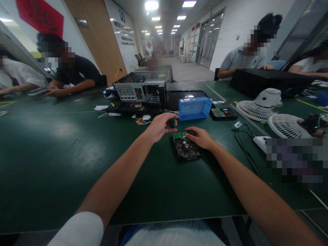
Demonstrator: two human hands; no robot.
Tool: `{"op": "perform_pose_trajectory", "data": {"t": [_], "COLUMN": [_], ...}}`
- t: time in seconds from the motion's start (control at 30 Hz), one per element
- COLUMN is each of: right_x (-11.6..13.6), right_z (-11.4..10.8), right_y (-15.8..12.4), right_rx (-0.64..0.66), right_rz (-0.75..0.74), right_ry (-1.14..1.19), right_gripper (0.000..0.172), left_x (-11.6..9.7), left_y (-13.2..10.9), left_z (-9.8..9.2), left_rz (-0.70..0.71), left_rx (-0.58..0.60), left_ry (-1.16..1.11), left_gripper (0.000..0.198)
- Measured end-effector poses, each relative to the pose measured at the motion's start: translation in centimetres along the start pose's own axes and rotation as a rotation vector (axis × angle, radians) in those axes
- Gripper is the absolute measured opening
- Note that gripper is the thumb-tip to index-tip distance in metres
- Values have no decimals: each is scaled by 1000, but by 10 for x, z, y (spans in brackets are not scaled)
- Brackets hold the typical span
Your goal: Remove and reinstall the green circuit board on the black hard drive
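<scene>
A hard drive [188, 152] lies flat on the green table, its green circuit board [179, 136] exposed at the far end. My right hand [201, 137] grips it by the far right corner, the thumb over the board and fingers along the edge. Just left of the drive's far end, my left hand [164, 126] is raised with its fingers curved and apart from the thumb; I see nothing between them. Beyond both hands a blue plastic box [193, 111] rests on its side, its opening to the right. Another hard drive [225, 114] sits right of the box.
An opened computer case [138, 92] stands at the back, with papers and cables around it. White fans [256, 109], a dark cable [246, 147] and a power strip [260, 141] occupy the right side. Co-workers sit at both sides, one behind a black case [266, 82].
</scene>
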State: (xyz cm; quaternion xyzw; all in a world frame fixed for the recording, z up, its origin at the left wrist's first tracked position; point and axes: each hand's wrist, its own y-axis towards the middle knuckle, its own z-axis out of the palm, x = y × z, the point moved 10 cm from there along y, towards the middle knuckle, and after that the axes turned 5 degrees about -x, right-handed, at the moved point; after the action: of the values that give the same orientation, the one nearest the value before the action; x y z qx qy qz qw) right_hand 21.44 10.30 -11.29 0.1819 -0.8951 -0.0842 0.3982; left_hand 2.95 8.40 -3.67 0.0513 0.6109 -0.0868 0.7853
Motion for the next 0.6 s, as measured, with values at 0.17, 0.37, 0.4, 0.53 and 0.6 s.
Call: {"op": "perform_pose_trajectory", "data": {"t": [0.17, 0.37, 0.4, 0.53, 0.6], "right_x": [0, -2, -3, -4, -4], "right_z": [0, 1, 2, 2, 2], "right_y": [0, 0, 0, 1, 0], "right_rx": [-4, 3, 5, 7, 7], "right_rz": [1, 7, 8, 9, 8], "right_ry": [-5, 11, 13, 11, 6], "right_gripper": [46, 45, 45, 45, 45], "left_x": [4, 0, -2, -8, -9], "left_y": [4, 1, 0, -3, -2], "left_z": [-8, -3, -1, 0, -3], "left_rz": [-14, 12, 28, 62, 61], "left_rx": [-55, -23, -15, -11, -22], "left_ry": [-36, -49, -40, 11, 27], "left_gripper": [18, 16, 15, 15, 16]}}
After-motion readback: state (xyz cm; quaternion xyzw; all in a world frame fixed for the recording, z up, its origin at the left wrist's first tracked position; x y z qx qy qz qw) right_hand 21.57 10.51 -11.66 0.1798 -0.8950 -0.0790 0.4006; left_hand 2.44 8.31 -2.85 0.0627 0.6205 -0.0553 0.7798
